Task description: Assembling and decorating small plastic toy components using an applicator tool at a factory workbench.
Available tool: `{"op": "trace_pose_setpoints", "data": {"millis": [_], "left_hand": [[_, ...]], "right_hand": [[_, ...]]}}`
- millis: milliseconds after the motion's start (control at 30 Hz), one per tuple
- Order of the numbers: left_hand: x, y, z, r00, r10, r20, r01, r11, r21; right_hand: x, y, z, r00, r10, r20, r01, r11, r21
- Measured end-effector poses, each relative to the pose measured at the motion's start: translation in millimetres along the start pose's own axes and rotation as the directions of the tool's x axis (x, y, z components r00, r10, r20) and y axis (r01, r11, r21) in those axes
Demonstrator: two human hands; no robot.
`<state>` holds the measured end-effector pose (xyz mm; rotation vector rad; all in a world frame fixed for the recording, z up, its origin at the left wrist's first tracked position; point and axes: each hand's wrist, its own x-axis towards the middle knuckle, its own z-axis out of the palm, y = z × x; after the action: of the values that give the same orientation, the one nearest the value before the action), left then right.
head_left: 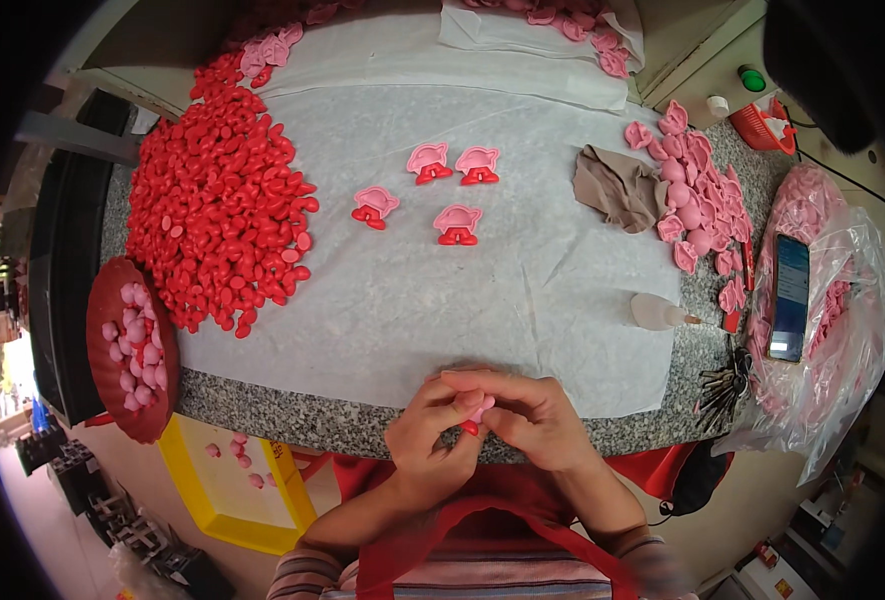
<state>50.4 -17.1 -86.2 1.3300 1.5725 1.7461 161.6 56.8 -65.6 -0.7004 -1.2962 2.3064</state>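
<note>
Close to the table's near edge, my left hand (432, 440) and my right hand (540, 425) meet with fingers closed around one small pink-and-red plastic toy piece (478, 408). Its red part peeks out below the fingers; the rest is mostly covered. Beyond them on the white sheet (362, 320) lie several pink hollow shells joined to red feet, such as a pink-and-red figure half (457, 225). A large heap of red foot pieces (217, 210) spreads on the left. To the right lies a pile of pink shells (697, 185).
A brown cloth (617, 188) and a small squeeze bottle (654, 312) lie at the right. Farther right, a phone (789, 300) rests on a clear plastic bag (842, 350) of pink parts. A red bowl (102, 350) of pink balls stands left, above a yellow-rimmed tray (197, 490).
</note>
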Motion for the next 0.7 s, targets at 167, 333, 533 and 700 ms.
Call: {"op": "trace_pose_setpoints", "data": {"millis": [167,333,533,700], "left_hand": [[1,-1,1,1.000,0.026,0.001,-0.026,1.000,0.004],[-3,-3,1,1.000,-0.015,-0.002,0.014,0.999,-0.041],[-6,-1,-2,0.984,-0.177,0.006,0.176,0.973,-0.148],[-5,0,-3,0.980,-0.197,0.032,0.199,0.966,-0.163]], "right_hand": [[0,-1,0,1.000,-0.017,0.007,0.017,1.000,-0.011],[0,2,0,0.999,-0.029,0.013,0.029,1.000,-0.004],[1,1,0,0.999,0.048,0.010,-0.049,0.995,0.087],[2,9,0,1.000,-0.027,-0.003,0.027,0.986,0.163]]}}
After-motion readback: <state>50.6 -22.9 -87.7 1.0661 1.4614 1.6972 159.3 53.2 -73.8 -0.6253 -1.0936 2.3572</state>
